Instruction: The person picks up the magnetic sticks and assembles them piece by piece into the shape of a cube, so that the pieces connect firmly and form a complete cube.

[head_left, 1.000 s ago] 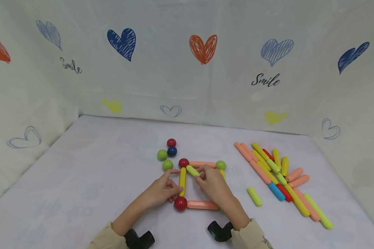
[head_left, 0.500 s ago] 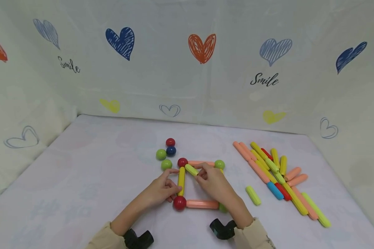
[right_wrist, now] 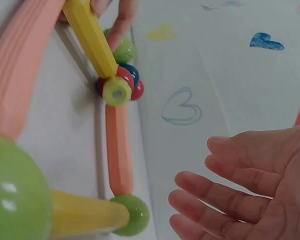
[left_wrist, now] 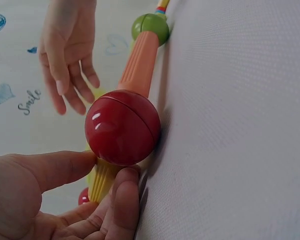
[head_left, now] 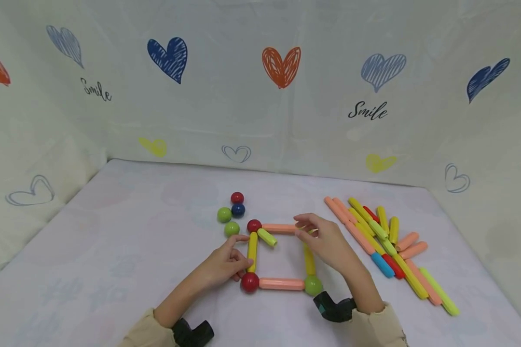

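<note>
On the table lies a square frame of balls and rods. My left hand [head_left: 226, 262] pinches its left yellow rod [head_left: 253, 250], beside the near red ball [head_left: 250, 283]. From the far red ball [head_left: 254, 225] a short light green rod [head_left: 267, 237] juts inward at a slant. My right hand [head_left: 325, 243] holds nothing; its fingers are apart over the far right corner, hiding that corner's green ball [right_wrist: 135, 215] in the head view. Two pink rods, the far one [head_left: 279, 229] and the near one [head_left: 282, 284], a right yellow rod [head_left: 309, 260] and a near green ball [head_left: 313, 285] complete the outline.
Behind the frame sit loose balls: a red ball [head_left: 237, 198], a blue ball [head_left: 238, 210] and two green balls, one [head_left: 232, 229] close to the frame. A pile of coloured rods [head_left: 386, 246] lies to the right. A patterned cloth wall [head_left: 269, 120] stands behind the table.
My right hand has let go of the short light green rod and moved right; the rod stays slanted at the far red ball. My left hand keeps its place on the yellow rod.
</note>
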`<state>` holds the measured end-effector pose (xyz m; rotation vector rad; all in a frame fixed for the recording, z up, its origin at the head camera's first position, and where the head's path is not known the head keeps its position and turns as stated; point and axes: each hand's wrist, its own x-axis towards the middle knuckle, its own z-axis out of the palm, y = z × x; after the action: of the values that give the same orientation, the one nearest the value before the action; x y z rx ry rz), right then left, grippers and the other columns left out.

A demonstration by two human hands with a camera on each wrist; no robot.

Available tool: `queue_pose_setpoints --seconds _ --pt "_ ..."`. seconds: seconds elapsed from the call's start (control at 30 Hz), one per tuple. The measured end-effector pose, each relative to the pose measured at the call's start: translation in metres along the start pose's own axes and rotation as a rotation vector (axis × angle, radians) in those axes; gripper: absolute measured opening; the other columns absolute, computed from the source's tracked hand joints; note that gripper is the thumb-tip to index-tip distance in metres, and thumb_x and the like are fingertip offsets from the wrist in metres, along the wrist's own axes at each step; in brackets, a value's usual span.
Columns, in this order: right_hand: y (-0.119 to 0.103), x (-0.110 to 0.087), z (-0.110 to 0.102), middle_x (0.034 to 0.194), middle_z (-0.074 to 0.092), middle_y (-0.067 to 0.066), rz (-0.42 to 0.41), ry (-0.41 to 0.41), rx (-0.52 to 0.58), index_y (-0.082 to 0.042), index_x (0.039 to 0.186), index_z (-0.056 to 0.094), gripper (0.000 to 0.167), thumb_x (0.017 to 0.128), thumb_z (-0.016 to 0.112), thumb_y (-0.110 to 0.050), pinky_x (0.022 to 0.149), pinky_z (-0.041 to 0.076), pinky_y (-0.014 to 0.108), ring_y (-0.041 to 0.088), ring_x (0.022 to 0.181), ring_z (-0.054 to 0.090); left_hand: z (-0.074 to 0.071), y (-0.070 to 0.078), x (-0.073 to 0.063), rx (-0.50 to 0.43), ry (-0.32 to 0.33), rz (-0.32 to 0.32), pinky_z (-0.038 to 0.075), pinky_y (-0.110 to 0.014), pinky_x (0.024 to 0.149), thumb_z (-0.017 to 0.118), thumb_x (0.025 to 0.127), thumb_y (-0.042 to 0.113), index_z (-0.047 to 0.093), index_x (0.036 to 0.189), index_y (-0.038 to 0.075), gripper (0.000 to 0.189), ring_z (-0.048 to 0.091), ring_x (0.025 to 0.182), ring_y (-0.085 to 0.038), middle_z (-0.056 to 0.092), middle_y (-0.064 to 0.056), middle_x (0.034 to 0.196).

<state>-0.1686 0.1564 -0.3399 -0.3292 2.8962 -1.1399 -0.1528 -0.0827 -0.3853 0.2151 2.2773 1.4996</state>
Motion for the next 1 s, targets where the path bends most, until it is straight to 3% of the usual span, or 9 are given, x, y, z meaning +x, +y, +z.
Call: queue_pose_setpoints --seconds 0.1,0.2,0.37,0.57,0.77,0.93,1.0 --pt "0.013 0.0 -0.016 0.111 0.064 0.012 0.002 0.052 -0.005 -0.003 0.12 0.057 0.032 0.09 0.06 -0.013 0.087 0.05 0.042 0.024 0.099 0.059 0.0 0.0 0.0 0.004 0.003 0.003 0.051 -0.027 0.063 0.064 0.087 0.014 0.036 0.134 0.005 0.055 0.055 0.062 -0.014 0.059 -0.004 0.077" --pt "0.028 -0.002 -0.032 0.116 0.061 0.016 0.067 0.082 -0.014 -0.002 0.123 0.055 0.035 0.092 0.058 -0.016 0.087 0.049 0.043 0.028 0.103 0.057 0.001 0.0 0.0 0.011 0.008 0.004 0.051 -0.026 0.062 0.064 0.087 0.014 0.035 0.134 0.005 0.056 0.055 0.062 -0.014 0.059 -0.005 0.077" --pt "0.051 -0.006 -0.05 0.121 0.057 0.021 0.215 0.084 -0.056 -0.002 0.128 0.051 0.04 0.094 0.053 -0.023 0.086 0.048 0.045 0.034 0.109 0.053 0.001 0.0 0.0 0.011 0.01 -0.007 0.051 -0.026 0.063 0.064 0.087 0.015 0.035 0.135 0.006 0.056 0.055 0.062 -0.014 0.059 -0.004 0.078" --pt "0.07 -0.011 -0.059 0.118 0.054 0.029 0.3 0.041 -0.165 0.003 0.127 0.049 0.042 0.093 0.052 -0.022 0.081 0.048 0.047 0.04 0.103 0.054 0.001 -0.001 0.0 0.004 0.01 0.002 0.052 -0.028 0.063 0.064 0.087 0.015 0.036 0.134 0.005 0.056 0.055 0.062 -0.015 0.059 -0.005 0.077" --pt "0.079 -0.01 -0.06 0.11 0.057 0.028 0.322 -0.021 -0.231 0.005 0.127 0.049 0.042 0.093 0.051 -0.019 0.071 0.047 0.039 0.032 0.088 0.054 0.001 -0.001 0.0 -0.002 -0.003 -0.001 0.051 -0.027 0.063 0.064 0.087 0.015 0.035 0.134 0.005 0.056 0.055 0.062 -0.014 0.059 -0.004 0.077" --pt "0.082 -0.008 -0.057 0.076 0.051 0.014 0.288 -0.034 -0.293 0.004 0.128 0.049 0.044 0.086 0.05 -0.005 0.055 0.035 0.03 0.022 0.063 0.044 0.0 -0.001 0.001 0.0 -0.007 0.003 0.051 -0.027 0.063 0.064 0.087 0.016 0.035 0.135 0.005 0.057 0.055 0.062 -0.014 0.059 -0.004 0.077" --pt "0.082 -0.007 -0.055 0.07 0.045 0.01 0.296 -0.053 -0.315 0.002 0.13 0.049 0.045 0.085 0.051 -0.004 0.053 0.031 0.03 0.02 0.059 0.039 0.0 -0.001 0.001 0.0 -0.008 0.003 0.051 -0.027 0.063 0.064 0.087 0.016 0.035 0.135 0.005 0.057 0.055 0.062 -0.014 0.059 -0.004 0.077"
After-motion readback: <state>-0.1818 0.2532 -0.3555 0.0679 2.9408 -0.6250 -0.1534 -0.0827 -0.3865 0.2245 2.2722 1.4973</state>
